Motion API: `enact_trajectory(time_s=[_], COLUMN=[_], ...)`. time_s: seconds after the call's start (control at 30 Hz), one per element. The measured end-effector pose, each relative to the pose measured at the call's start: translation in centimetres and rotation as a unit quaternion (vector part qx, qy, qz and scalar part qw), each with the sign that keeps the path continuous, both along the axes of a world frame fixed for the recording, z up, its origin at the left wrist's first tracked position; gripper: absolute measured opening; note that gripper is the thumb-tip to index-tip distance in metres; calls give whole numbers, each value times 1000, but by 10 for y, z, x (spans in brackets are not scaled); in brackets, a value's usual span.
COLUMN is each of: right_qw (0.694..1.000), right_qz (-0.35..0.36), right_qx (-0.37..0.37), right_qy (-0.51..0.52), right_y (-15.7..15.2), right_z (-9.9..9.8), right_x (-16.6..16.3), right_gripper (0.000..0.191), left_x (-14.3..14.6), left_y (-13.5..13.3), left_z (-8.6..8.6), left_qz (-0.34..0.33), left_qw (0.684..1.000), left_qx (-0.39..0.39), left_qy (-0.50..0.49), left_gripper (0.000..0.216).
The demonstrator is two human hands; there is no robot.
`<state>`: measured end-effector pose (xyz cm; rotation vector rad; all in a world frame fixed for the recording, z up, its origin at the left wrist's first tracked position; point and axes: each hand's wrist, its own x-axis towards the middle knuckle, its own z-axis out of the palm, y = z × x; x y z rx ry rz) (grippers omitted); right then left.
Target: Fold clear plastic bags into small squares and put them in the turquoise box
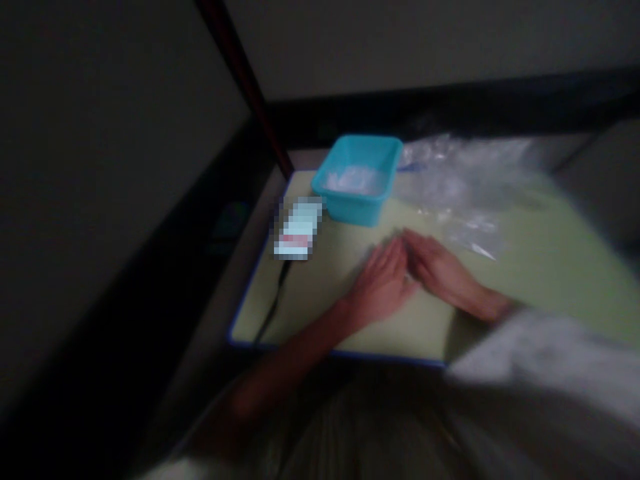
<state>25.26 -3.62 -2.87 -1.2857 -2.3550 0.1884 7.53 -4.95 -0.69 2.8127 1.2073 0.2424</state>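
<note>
Near the middle of the pale yellow tabletop (310,313), my left hand (383,283) lies low with its fingers stretched out. My right hand (445,272) comes in from the other side, fingers extended, its fingertips meeting those of the left. A faint pale patch shows beside the fingers, but blur hides whether anything lies beneath the palms. Just beyond the hands is a heap of clear plastic bags (465,193), one of them reaching close to my right hand. A turquoise plastic basket (357,210) with whitish, clear contents stands behind my left hand.
A lit phone (299,230), pixelated, lies left of the basket, with a dark cable (273,307) running over the table's front edge. The tabletop has a blue rim. A dark red pole (245,73) rises behind the far left corner, and walls stand close by.
</note>
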Motion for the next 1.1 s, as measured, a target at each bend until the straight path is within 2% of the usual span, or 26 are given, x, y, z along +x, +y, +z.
enact_trajectory(time_s=[0.17,0.4,0.83,0.97,1.1], right_qw=[993,986,988,993,997], right_qz=[25,22,22,41,34], right_qx=[13,47,25,-11,-17], right_qy=[-118,-156,-148,-113,-60], right_y=[-2,-5,-3,5,15], right_z=[-12,-13,-12,-2,10], right_x=[1,4,6,9,10], right_gripper=[56,59,60,57,45], left_x=[3,-9,-49,-53,-62], left_y=[-2,-5,-4,-7,-8], left_z=[-13,-14,-18,-17,-12], left_qz=[27,56,99,98,108], left_qw=[1000,998,995,995,993], left_qx=[7,15,7,-3,-17], left_qy=[-13,-11,6,-15,-38], left_gripper=[68,69,68,74,72])
